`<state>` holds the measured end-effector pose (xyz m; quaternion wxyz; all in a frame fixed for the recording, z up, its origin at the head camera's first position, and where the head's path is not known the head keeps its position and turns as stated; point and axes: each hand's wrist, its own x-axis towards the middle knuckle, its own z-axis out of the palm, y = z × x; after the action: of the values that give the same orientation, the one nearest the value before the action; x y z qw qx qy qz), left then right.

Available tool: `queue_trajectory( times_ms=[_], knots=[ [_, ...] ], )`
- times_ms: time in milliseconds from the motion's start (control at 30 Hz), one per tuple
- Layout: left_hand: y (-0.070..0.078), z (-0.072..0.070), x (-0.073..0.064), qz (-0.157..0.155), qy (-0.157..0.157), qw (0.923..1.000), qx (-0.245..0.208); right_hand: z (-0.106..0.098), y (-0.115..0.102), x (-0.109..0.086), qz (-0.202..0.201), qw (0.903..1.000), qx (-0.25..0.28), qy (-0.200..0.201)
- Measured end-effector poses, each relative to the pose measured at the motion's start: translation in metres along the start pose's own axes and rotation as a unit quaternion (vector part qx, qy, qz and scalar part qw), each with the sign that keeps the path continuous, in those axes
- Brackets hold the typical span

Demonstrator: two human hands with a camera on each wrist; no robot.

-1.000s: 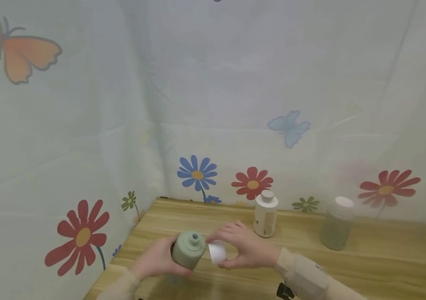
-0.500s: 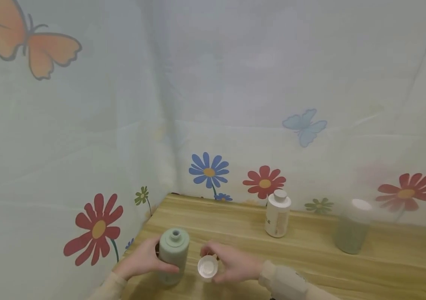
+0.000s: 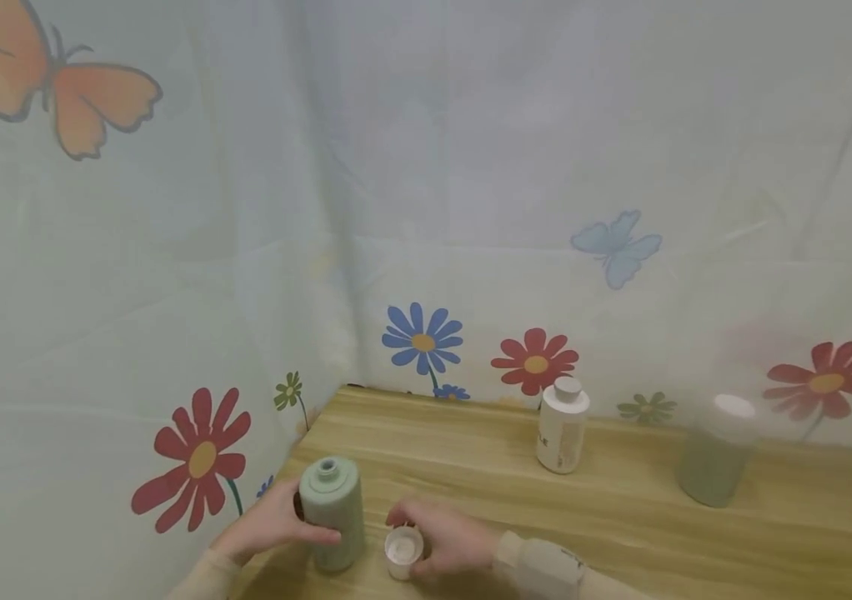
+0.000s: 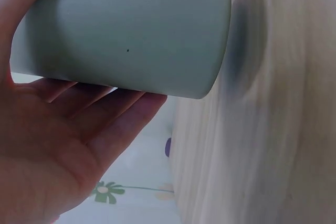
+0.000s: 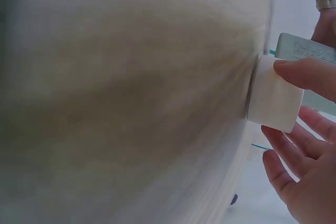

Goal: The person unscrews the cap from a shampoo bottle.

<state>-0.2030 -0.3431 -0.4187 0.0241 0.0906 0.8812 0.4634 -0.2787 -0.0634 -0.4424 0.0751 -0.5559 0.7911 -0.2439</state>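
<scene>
My left hand [image 3: 268, 521] grips a sage-green bottle [image 3: 339, 525] from its left side. The bottle stands upright, its narrow neck uncovered. In the left wrist view, its base shows close over the wood, with a dark shadow beside it, and small print and a barcode mark its side [image 4: 136, 40]. My right hand [image 3: 452, 537] pinches a white bottle cap [image 3: 403, 550] between thumb and fingers, its hollow side up. Seen from the right wrist, the cap's closed end is right at the tabletop, just right of the bottle.
A white bottle [image 3: 563, 433] with a cap stands toward the back of the wooden table [image 3: 448, 433]. Farther right is a green bottle [image 3: 714, 462] with a white cap. A cloth curtain [image 3: 516, 167] printed with flowers and butterflies hangs behind and on the left.
The green bottle has come upright and gone lower, moving left. My right hand has turned the cap hollow side up and lowered it to the table. The head view has shifted slightly.
</scene>
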Motion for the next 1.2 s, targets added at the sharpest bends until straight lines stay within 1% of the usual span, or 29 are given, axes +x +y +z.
queue_trajectory(
  times_ms=[67, 200, 267, 367, 500, 600, 733, 800, 867, 933, 967, 1033, 1100, 1133, 1200],
  knots=[
    [-0.003, 0.0, -0.003, 0.004, -0.007, 1.0, -0.004, 0.002, 0.001, 0.002, 0.003, 1.0, -0.002, -0.008],
    [-0.009, -0.001, -0.007, 0.023, -0.005, 0.9997, 0.0, 0.002, 0.002, 0.004, 0.009, 0.9997, -0.001, -0.021],
    [-0.01, -0.002, -0.008, 0.034, -0.002, 0.9994, 0.004, 0.001, 0.002, 0.005, 0.006, 0.9997, -0.001, -0.022],
    [-0.009, 0.001, -0.007, 0.04, -0.001, 0.9992, -0.001, -0.001, 0.003, 0.002, 0.009, 0.9997, -0.004, -0.021],
    [-0.006, 0.003, -0.004, 0.033, -0.008, 0.9994, -0.012, -0.004, 0.003, -0.001, 0.007, 0.9996, -0.019, -0.018],
    [-0.005, 0.004, -0.003, 0.021, -0.024, 0.9989, -0.034, -0.008, 0.002, -0.004, 0.0, 0.9991, -0.036, -0.023],
    [-0.004, 0.006, -0.003, 0.007, -0.046, 0.9973, -0.057, -0.012, 0.001, -0.009, -0.006, 0.9973, -0.055, -0.048],
    [-0.003, 0.006, -0.005, 0.002, -0.048, 0.9973, -0.056, -0.014, 0.001, -0.011, -0.011, 0.9958, -0.064, -0.064],
    [0.0, 0.003, -0.008, 0.006, -0.045, 0.9973, -0.058, -0.016, 0.0, -0.014, -0.02, 0.9941, -0.075, -0.075],
    [0.005, -0.004, -0.013, 0.021, -0.032, 0.9973, -0.062, -0.019, 0.002, -0.018, -0.031, 0.9929, -0.086, -0.076],
    [0.009, -0.009, -0.016, 0.036, -0.027, 0.9968, -0.067, -0.022, 0.002, -0.021, -0.032, 0.9929, -0.087, -0.075],
    [0.022, -0.019, -0.02, 0.06, -0.009, 0.9959, -0.067, -0.029, 0.004, -0.027, -0.037, 0.9923, -0.098, -0.067],
    [0.038, -0.028, -0.025, 0.084, 0.007, 0.9951, -0.051, -0.039, 0.005, -0.032, -0.031, 0.9924, -0.104, -0.058],
    [0.048, -0.032, -0.026, 0.086, 0.012, 0.9953, -0.042, -0.045, 0.004, -0.035, -0.022, 0.9929, -0.101, -0.059],
    [0.067, -0.037, -0.028, 0.08, 0.014, 0.9965, -0.022, -0.056, 0.004, -0.039, -0.004, 0.9936, -0.097, -0.058]
  ],
)
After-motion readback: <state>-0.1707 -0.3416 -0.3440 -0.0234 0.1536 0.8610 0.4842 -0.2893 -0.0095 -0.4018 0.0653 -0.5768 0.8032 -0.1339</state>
